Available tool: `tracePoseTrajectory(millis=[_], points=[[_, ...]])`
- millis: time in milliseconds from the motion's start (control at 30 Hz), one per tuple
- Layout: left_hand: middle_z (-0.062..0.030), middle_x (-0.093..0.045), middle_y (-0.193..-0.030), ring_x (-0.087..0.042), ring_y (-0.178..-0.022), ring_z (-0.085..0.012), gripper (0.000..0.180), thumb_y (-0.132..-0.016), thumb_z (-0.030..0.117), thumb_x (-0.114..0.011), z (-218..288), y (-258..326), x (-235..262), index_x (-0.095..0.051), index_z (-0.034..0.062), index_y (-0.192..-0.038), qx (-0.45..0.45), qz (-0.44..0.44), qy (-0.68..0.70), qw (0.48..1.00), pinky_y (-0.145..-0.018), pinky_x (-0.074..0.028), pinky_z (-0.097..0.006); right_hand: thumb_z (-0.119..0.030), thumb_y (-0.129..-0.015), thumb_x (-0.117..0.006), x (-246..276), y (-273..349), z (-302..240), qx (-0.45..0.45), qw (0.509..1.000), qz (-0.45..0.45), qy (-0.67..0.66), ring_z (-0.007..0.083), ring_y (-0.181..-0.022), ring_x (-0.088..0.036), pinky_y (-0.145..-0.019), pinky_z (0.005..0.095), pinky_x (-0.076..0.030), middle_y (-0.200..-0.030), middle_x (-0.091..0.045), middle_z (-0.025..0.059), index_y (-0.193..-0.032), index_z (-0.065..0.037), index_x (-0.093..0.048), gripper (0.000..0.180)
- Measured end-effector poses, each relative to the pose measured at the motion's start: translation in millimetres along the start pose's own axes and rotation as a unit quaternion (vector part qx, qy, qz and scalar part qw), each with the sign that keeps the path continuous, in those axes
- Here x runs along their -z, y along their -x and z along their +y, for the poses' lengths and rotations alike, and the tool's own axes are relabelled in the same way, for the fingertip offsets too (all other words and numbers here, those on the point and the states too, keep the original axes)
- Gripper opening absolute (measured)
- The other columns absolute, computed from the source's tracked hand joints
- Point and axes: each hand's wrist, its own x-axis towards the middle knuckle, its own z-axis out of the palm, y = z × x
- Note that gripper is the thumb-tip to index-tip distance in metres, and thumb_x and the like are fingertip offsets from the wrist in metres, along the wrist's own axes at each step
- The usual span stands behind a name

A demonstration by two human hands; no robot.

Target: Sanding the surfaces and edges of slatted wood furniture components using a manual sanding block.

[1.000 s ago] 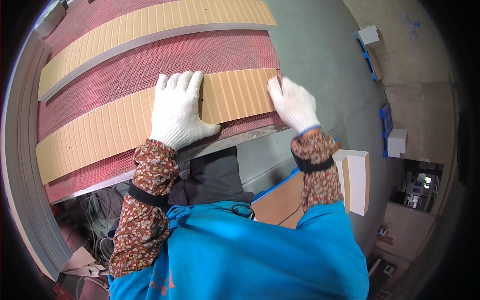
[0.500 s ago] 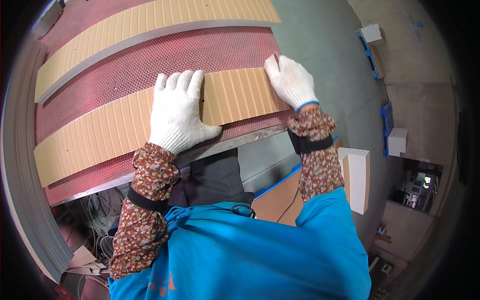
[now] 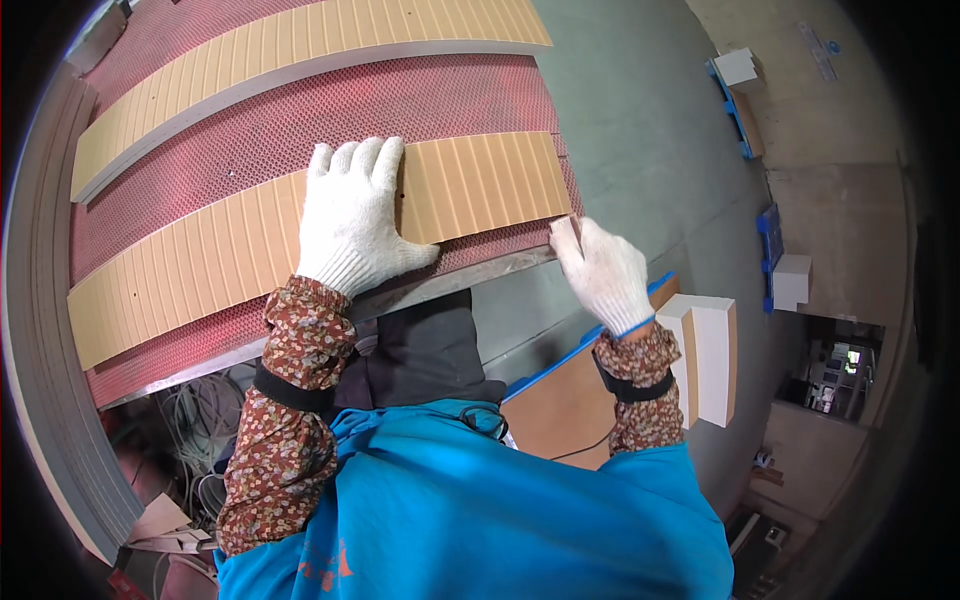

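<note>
A long tan board point(image 3: 480, 185) with grooves across its face lies on the red mesh-patterned mat point(image 3: 440, 100) of the workbench. My left hand point(image 3: 355, 215), in a white knit glove, is spread flat on the board, fingers pointing away and thumb out at its near edge. Just off the board's near right corner is my right hand point(image 3: 605, 270), also gloved. Its thumb and fingers are pinched round a small thin brownish piece point(image 3: 573, 226), mostly covered by the glove. A second grooved board point(image 3: 300, 45) with a pale side lies farther back, parallel to the first.
A metal strip point(image 3: 480, 276) runs along the bench's near edge. Stacked panels point(image 3: 50, 300) stand at the left, above tangled cables point(image 3: 200, 430). White-sided pieces point(image 3: 712, 360) rest at the lower right beside a brown sheet point(image 3: 560, 405). Blue pallets point(image 3: 768, 245) sit on the far-right floor.
My right hand has moved from the board's far right corner toward me, past its near right corner, still pinching the small piece. My left hand stays on the board.
</note>
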Motion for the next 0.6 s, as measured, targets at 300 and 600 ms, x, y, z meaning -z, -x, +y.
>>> tracePoseTrajectory(millis=[300, 600], points=[[-0.0228, -0.056, -0.148, -0.048, -0.148, -0.0407, 0.117, -0.064, 0.056, -0.089, 3, -4, 6, -0.046, -0.0020, -0.156, 0.024, -0.074, 0.009, 0.997, -0.133, -0.023, -0.060, -0.051, -0.111, -0.054, -13, -6, 16, -0.047, 0.996, 0.062, -0.051, 0.0495, -0.080, -0.074, -0.072, 0.0605, -0.056, -0.080, -0.074, 0.0277, -0.098, -0.006, -0.069, 0.050], [-0.0226, -0.058, -0.145, -0.051, -0.143, -0.0410, 0.113, -0.063, 0.054, -0.089, -1, -2, 2, -0.050, -0.0034, -0.152, 0.018, -0.047, 0.000, 0.999, -0.132, -0.024, -0.059, -0.052, -0.110, -0.051, -4, -34, 7, -0.033, 0.998, 0.045, -0.043, 0.0504, -0.086, -0.074, -0.079, 0.0610, -0.057, -0.087, -0.075, 0.0299, -0.102, -0.005, -0.072, 0.052]])
